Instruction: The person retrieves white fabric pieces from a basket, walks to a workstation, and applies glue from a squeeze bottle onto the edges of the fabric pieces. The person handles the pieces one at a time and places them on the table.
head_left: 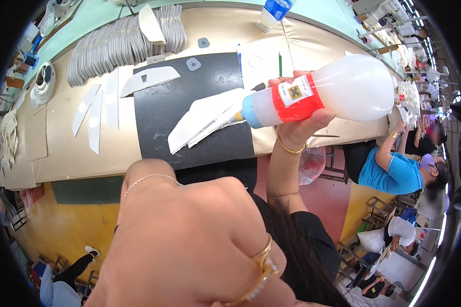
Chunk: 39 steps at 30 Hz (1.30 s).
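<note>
Brown-covered table bears a black mat under white pieces; above them the right hand grips the squeeze bottle, nozzle slanting downward. Light, steady pressure should serve best. Whether the left hand, bent close up, holds anything cannot be told.

Scene's brt w/ tube lights far R, edges bent, corners blk.

On the counter a mat lies at the centre, with panels on it. A bottle in the right hand reaches over them from the right. Left of the mat lie strips, farther left a shoe; behind the strips, a row of stacked pieces. The left hand is in front of the counter.
</note>
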Available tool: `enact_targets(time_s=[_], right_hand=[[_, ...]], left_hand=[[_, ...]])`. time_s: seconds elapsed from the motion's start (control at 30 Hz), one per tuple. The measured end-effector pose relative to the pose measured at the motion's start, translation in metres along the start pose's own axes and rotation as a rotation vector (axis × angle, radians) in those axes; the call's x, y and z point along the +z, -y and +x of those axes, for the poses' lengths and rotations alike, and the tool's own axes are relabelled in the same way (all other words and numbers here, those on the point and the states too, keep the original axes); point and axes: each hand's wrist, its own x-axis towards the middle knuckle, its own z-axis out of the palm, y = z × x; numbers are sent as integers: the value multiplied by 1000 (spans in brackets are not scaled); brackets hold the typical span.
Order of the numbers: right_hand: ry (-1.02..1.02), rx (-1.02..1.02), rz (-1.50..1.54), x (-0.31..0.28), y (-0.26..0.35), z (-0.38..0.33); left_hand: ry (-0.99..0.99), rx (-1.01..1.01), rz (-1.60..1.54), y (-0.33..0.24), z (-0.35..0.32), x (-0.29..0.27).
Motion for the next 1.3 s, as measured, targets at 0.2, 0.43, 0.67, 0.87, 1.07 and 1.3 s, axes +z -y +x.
enact_targets(time_s=[0.2,0.43,0.67,0.87,1.07,1.3], right_hand=[[32,-1,-11,2,8,-2],[133,52,-39,2,9,-5],[143,-73,-106,-14,13,-6],[126,-168,-211,-29,-11,0],[32,-51,-82,-17,-7,1],[95,-82,-150,-16,-7,3]], left_hand=[[32,-5,-36,11,9,4],[14,-64,-10,40,45,7],[-314,-28,150,11,-4,-6],[-695,-887,1478,40,-124,-61],[-565,-1039,1663,79,-192,-83],[-715,-1064,1663,74,-189,-72]])
